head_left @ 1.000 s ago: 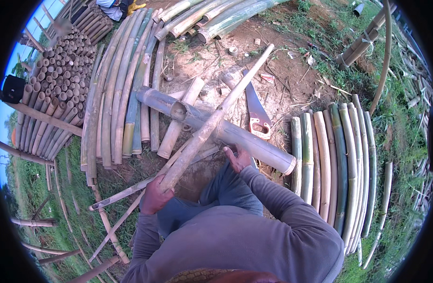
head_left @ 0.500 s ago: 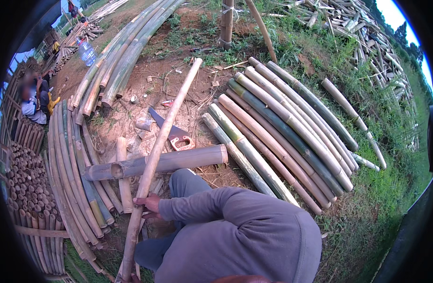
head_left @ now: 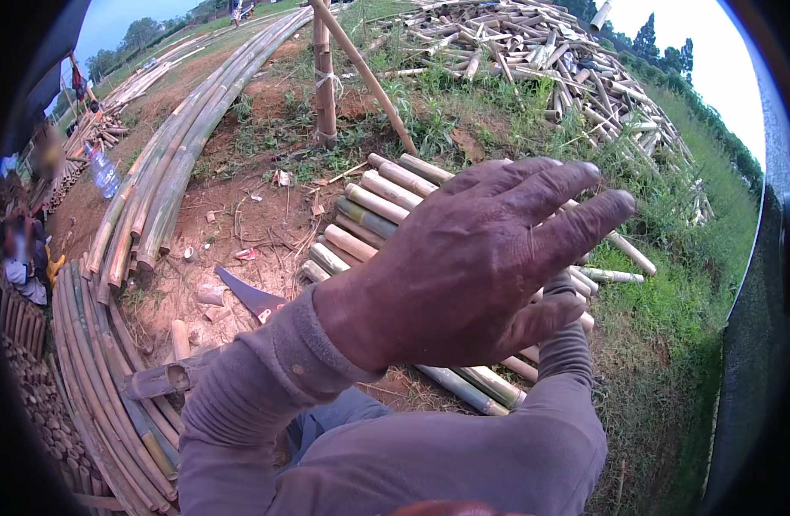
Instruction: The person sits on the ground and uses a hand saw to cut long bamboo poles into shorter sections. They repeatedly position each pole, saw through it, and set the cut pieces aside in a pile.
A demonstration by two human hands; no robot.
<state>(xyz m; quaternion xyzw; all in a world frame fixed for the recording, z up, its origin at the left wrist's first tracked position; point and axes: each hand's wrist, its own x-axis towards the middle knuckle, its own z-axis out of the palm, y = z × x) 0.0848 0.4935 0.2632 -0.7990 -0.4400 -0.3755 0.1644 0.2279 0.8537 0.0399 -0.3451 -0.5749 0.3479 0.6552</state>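
My left hand (head_left: 464, 267) is raised across the middle of the view, close up, its back showing and its fingers stretched out with nothing in them. Behind it, my right forearm in a grey sleeve (head_left: 569, 357) reaches upward; the right hand is mostly hidden, so its fingers do not show. A pale bamboo piece (head_left: 600, 15) appears against the sky at the upper right, apart from the visible hand. Beneath my left arm, a handsaw (head_left: 247, 292) lies on the ground, its handle covered. The end of a thick bamboo section (head_left: 167, 378) sticks out left of my sleeve.
Cut bamboo poles (head_left: 373, 205) lie in a row beyond my hands. Long poles (head_left: 189, 138) stretch away at left, near a clear plastic bottle (head_left: 103, 172). A bamboo heap (head_left: 532, 52) rises behind a braced post (head_left: 324, 86). A person (head_left: 25, 258) sits at far left.
The long bamboo pole has left its place across the thick section and my right hand's earlier grip. Both arms have swung up and rightward. The view has tilted up, showing more sky.
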